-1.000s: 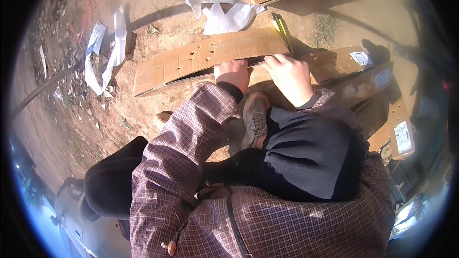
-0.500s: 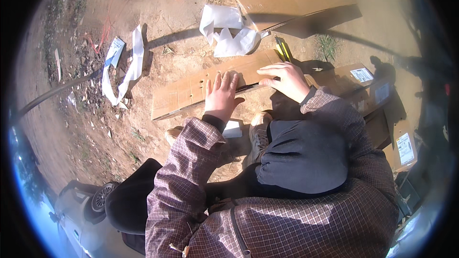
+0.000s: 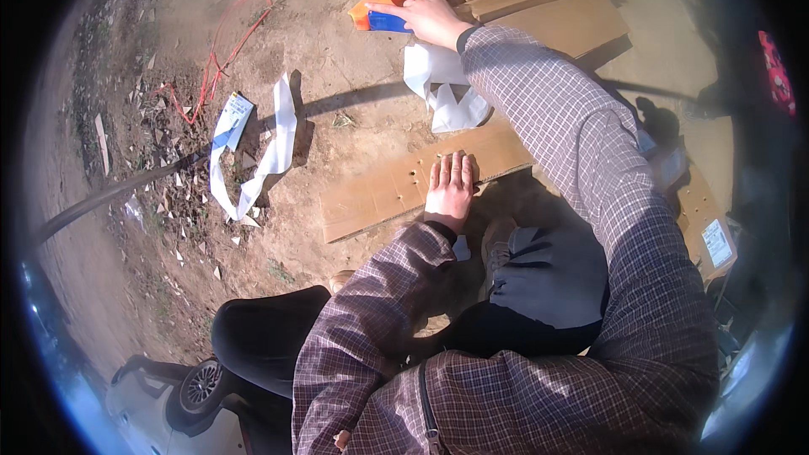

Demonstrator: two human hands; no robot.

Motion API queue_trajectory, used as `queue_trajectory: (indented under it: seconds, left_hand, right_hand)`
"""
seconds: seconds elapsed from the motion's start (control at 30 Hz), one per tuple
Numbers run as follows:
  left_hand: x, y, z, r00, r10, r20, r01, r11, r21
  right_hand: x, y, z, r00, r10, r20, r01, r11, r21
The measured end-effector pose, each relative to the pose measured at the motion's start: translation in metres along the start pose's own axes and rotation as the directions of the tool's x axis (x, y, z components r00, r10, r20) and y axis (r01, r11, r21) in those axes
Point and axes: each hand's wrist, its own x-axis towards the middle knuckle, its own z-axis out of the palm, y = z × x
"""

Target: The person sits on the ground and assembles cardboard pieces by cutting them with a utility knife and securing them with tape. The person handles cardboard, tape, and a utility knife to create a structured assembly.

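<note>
A flattened, long piece of brown cardboard point(image 3: 371, 198) lies on the dirt before me, with small holes along its middle. My left hand point(image 3: 449, 194) presses flat on it, fingers stretched out and close together. My right arm reaches far forward, and my right hand point(image 3: 434, 18) is on an orange, yellow and blue tape dispenser point(image 3: 389, 22), which rests on the ground. One digit lies along its outer side, and the other fingers curl over its ring. Crumpled white paper point(image 3: 455, 109) lies between the dispenser and the cardboard, partly covered by my right sleeve.
More brown cardboard boxes point(image 3: 539, 21) lie at the far right; another with a white label point(image 3: 716, 244) is at my right. A white strip point(image 3: 274, 164) and a red cord point(image 3: 215, 67) lie on the littered ground at left. A car point(image 3: 177, 404) stands at the lower left.
My right hand has left the cardboard and reached forward to the tape dispenser. My left hand stays on the cardboard. The view has shifted, and the yellow-and-black tool is now hidden.
</note>
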Motion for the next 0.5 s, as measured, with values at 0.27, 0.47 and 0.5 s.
queue_trajectory:
  seconds: [0.27, 0.47, 0.5]
  left_hand:
    - [-0.01, -0.032, -0.024, 0.992, -0.053, 0.112, 0.062, 0.995, -0.079]
    - [-0.009, -0.019, -0.021, 0.994, -0.015, 0.11, 0.024, 0.996, -0.081]
    - [-0.011, -0.029, -0.013, 0.991, -0.034, 0.129, 0.048, 0.994, -0.101]
  right_hand:
    - [-0.173, -0.094, -0.154, 0.918, 0.225, 0.326, -0.376, 0.24, 0.895]
    - [-0.204, -0.063, -0.068, 0.445, 0.315, 0.838, -0.848, -0.151, 0.507]
    - [-0.184, -0.063, -0.064, 0.47, 0.239, 0.85, -0.882, 0.085, 0.464]
